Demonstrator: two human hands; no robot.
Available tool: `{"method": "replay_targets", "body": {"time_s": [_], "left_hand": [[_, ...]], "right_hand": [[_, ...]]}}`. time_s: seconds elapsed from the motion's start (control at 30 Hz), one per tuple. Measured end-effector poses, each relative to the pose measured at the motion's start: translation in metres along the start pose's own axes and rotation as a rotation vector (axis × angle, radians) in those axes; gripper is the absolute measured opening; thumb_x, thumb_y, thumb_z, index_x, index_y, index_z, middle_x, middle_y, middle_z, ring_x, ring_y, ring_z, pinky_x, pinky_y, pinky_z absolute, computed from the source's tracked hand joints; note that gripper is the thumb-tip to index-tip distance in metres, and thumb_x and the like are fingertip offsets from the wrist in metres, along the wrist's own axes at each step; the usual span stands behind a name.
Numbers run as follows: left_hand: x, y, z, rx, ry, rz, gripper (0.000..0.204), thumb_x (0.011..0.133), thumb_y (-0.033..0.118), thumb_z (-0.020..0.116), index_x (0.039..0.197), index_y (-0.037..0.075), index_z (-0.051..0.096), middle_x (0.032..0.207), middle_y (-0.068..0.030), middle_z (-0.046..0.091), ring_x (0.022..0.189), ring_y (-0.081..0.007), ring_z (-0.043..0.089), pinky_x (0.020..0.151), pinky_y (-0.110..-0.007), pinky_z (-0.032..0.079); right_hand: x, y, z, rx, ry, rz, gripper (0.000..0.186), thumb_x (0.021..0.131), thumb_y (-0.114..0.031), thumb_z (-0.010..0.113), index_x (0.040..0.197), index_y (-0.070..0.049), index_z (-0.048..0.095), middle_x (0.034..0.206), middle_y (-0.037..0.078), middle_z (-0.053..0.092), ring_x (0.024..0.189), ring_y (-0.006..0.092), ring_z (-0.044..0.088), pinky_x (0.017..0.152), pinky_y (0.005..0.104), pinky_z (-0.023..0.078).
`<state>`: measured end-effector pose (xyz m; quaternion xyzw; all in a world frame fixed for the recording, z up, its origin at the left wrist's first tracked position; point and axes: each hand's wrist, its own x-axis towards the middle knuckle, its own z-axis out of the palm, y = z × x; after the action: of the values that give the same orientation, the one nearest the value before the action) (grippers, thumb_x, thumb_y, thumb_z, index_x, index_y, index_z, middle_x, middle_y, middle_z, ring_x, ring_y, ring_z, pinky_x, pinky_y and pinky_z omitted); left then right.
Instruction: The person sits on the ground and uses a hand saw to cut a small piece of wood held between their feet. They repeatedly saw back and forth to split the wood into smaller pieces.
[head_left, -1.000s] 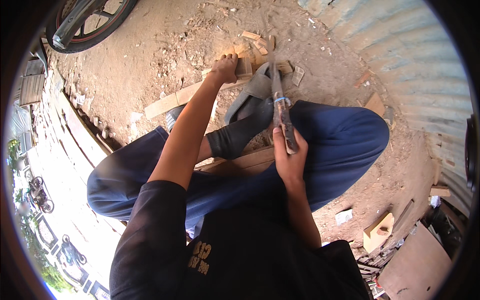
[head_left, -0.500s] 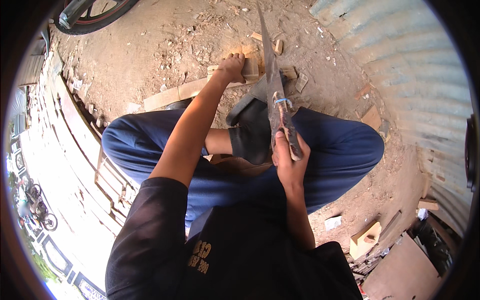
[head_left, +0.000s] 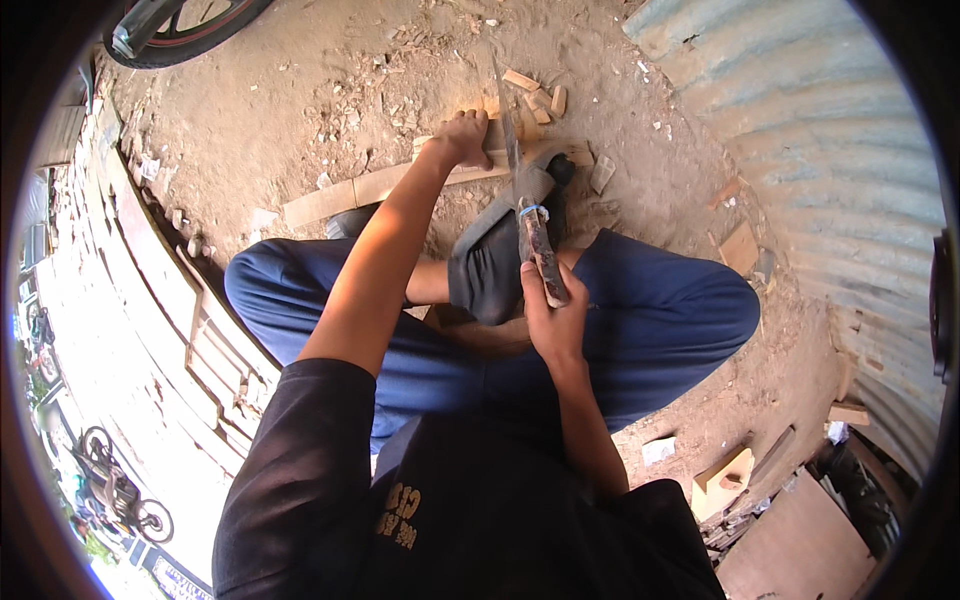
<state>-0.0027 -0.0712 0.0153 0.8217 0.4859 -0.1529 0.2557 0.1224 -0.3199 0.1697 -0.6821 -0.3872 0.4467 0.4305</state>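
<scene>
My left hand (head_left: 462, 140) presses on a light wooden block (head_left: 494, 132), fingers curled over it, at the upper middle. Beneath and left of it lies a long pale board (head_left: 330, 203). In my right hand (head_left: 548, 312) is the dark, worn handle of a long, narrow saw (head_left: 507, 125), with a blue tie below its blade. The blade points away from me, just right of my left hand, across the wood; whether it touches is unclear. My foot in a grey sandal (head_left: 483, 255) sits below the wood, between my bent legs.
Loose wood offcuts (head_left: 540, 100) and chips lie on the dirt ground (head_left: 250, 120). A motorbike wheel (head_left: 190, 40) is at upper left. A corrugated metal sheet (head_left: 790, 120) runs along the right, with scrap boards (head_left: 800, 530) below. Sunlit boards and parked motorbikes (head_left: 110, 480) are at left.
The saw and my right hand have shifted left, the blade now angling more toward my left hand. My left hand stays on the wood.
</scene>
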Motion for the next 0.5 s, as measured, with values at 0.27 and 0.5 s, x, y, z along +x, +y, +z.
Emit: {"method": "replay_targets", "body": {"time_s": [0.27, 0.5], "left_hand": [[0.002, 0.01, -0.003, -0.074, -0.085, -0.097, 0.11, 0.059, 0.056, 0.083, 0.141, 0.002, 0.033, 0.14, -0.0177, 0.044, 0.133, -0.0333, 0.041, 0.104, -0.051, 0.042], [0.007, 0.024, -0.01, 0.007, -0.173, -0.186, 0.115, 0.059, 0.058, 0.082, 0.145, 0.003, 0.03, 0.145, -0.0174, 0.04, 0.136, -0.0334, 0.039, 0.104, -0.058, 0.039]], "right_hand": [[-0.009, -0.036, -0.031, 0.276, 0.064, -0.029, 0.012, 0.092, -0.008, 0.057, 0.093, 0.003, 0.062, 0.062, -0.002, 0.049, 0.05, 0.0044, 0.044, 0.045, 0.0241, 0.032], [-0.012, -0.038, -0.039, 0.329, 0.05, 0.09, 0.015, 0.093, -0.011, 0.057, 0.096, 0.002, 0.063, 0.063, -0.002, 0.05, 0.051, 0.0028, 0.044, 0.046, 0.0218, 0.033]]}}
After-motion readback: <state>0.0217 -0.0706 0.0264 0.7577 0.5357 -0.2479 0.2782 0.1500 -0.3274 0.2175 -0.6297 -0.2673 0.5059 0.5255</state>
